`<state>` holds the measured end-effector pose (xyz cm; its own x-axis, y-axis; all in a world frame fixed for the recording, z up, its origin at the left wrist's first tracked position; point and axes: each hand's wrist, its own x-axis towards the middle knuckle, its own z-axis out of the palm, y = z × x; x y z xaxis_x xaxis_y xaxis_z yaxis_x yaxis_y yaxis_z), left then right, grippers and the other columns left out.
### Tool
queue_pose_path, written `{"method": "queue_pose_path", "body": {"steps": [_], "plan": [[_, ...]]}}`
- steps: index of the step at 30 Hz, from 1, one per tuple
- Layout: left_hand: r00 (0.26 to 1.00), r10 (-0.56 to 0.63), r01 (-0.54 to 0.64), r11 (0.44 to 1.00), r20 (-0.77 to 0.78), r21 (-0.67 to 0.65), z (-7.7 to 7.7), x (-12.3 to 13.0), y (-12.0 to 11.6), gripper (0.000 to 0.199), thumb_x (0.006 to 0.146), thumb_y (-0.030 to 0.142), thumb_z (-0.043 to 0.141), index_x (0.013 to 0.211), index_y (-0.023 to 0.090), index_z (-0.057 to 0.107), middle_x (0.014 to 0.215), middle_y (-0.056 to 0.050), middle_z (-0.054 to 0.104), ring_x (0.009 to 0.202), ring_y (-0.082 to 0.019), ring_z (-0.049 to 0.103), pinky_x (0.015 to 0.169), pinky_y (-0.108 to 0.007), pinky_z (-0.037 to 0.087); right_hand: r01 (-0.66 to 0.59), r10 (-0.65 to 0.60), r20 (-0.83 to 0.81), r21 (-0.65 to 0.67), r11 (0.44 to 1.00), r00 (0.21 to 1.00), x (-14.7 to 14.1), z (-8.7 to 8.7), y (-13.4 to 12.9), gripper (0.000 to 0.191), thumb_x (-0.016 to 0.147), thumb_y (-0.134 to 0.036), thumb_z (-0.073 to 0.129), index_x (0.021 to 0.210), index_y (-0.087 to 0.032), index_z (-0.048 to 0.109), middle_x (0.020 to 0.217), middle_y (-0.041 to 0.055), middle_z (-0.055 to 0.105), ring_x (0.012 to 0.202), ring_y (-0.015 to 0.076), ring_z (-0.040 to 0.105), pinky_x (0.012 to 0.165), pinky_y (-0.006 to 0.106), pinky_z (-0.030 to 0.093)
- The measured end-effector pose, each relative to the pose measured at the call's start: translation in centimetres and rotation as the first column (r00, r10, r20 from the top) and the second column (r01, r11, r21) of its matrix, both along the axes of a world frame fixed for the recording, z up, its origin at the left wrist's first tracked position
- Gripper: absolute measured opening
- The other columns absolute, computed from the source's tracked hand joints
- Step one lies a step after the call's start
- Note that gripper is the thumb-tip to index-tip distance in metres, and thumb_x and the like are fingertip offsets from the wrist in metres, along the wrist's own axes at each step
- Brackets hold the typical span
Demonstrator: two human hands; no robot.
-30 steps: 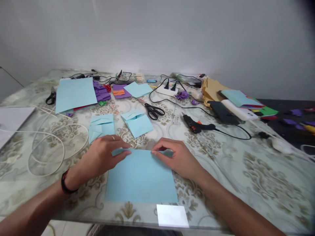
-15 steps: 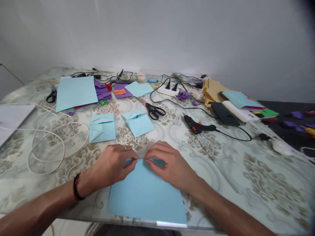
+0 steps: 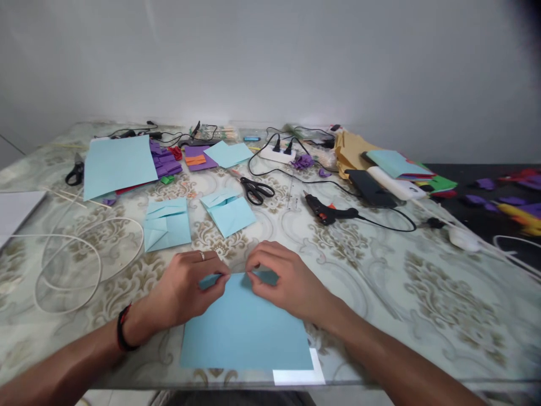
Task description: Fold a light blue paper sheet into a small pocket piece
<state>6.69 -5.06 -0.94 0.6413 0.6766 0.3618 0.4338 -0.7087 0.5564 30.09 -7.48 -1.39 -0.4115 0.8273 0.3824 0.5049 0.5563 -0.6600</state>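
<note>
As a power strip (image 3: pixel 269 153) holds plugs (image 3: pixel 288 148), left hand (image 3: pixel 193 286) and right hand (image 3: pixel 288 277) pinch paper (image 3: pixel 247 332).

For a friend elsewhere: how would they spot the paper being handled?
On the pale, brown-patterned table, find the front edge. Near it lies a large pale-blue paper sheet; unlike the smaller folded blue papers beyond, it's touched by the bare left hand and right hand.

Bare forearms (image 3: pixel 376 349), band (image 3: pixel 122 328) and ring (image 3: pixel 202 256)
The band circles the left wrist (image 3: pixel 137 324), narrow and black with red showing; beyond it, toward the fingers (image 3: pixel 214 263), the ring is thin and silvery.
</note>
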Motion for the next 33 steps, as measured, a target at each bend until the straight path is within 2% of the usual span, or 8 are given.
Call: {"method": "queue_pose_path", "body": {"steps": [8, 16, 22, 29, 33], "plan": [[1.000, -0.003, 0.008, 0.982, 0.029, -0.187, 0.6, -1.4, 1.0, 0.013, 0.091, 0.012, 0.061, 0.085, 0.020, 0.070, 0.082, 0.000, 0.074, 0.074, -0.013, 0.068, 0.070, -0.024, 0.050, -0.005, 0.005, -0.003, -0.068, 0.998, 1.000, 1.0, 0.4, 0.3, 0.019, 0.081, -0.003, 0.059, 0.082, -0.022, 0.061, 0.084, 0.0005, 0.064, 0.079, 0.0167, 0.061, 0.075, 0.029, 0.049], [1.000, 0.003, -0.003, 0.973, -0.002, -0.233, 1.6, -2.4, 2.1, 0.014, 0.089, 0.010, 0.061, 0.081, 0.018, 0.070, 0.077, 0.002, 0.072, 0.070, -0.011, 0.066, 0.068, -0.020, 0.048, 0.005, -0.008, -0.021, -0.150, 0.989, 1.000, 2.3, -0.2, 1.1, 0.018, 0.080, -0.003, 0.061, 0.081, -0.021, 0.060, 0.085, -0.0005, 0.063, 0.078, 0.0146, 0.060, 0.074, 0.026, 0.046], [0.999, -0.009, -0.005, 0.953, -0.045, -0.303, 2.4, -3.4, 3.2, 0.014, 0.089, 0.013, 0.060, 0.078, 0.018, 0.067, 0.075, 0.004, 0.069, 0.069, -0.010, 0.062, 0.067, -0.021, 0.047, 0.022, -0.023, -0.001, -0.191, 0.981, 1.000, 3.2, 0.2, 1.7, 0.019, 0.077, -0.002, 0.061, 0.078, -0.021, 0.059, 0.085, -0.0017, 0.063, 0.078, 0.0138, 0.059, 0.074, 0.025, 0.044], [0.996, -0.013, -0.016, 0.940, -0.084, -0.341, 3.1, -4.2, 3.9, 0.015, 0.089, 0.014, 0.058, 0.075, 0.018, 0.064, 0.075, 0.004, 0.067, 0.070, -0.011, 0.060, 0.066, -0.022, 0.046, 0.087, -0.084, 0.030, -0.148, 0.985, 0.996, 5.0, 1.2, 2.8, 0.017, 0.076, -0.003, 0.060, 0.076, -0.021, 0.059, 0.081, -0.0016, 0.063, 0.076, 0.0145, 0.059, 0.073, 0.026, 0.045], [0.995, -0.028, -0.003, 0.947, -0.093, -0.322, 2.8, -3.9, 3.6, 0.015, 0.089, 0.014, 0.057, 0.076, 0.017, 0.065, 0.076, 0.003, 0.067, 0.071, -0.011, 0.061, 0.068, -0.022, 0.046, 0.151, -0.149, 0.033, -0.083, 0.985, 0.988, 4.9, 1.0, 2.8, 0.011, 0.085, -0.010, 0.060, 0.085, -0.021, 0.062, 0.087, 0.0005, 0.065, 0.082, 0.0165, 0.062, 0.079, 0.029, 0.047]]}}
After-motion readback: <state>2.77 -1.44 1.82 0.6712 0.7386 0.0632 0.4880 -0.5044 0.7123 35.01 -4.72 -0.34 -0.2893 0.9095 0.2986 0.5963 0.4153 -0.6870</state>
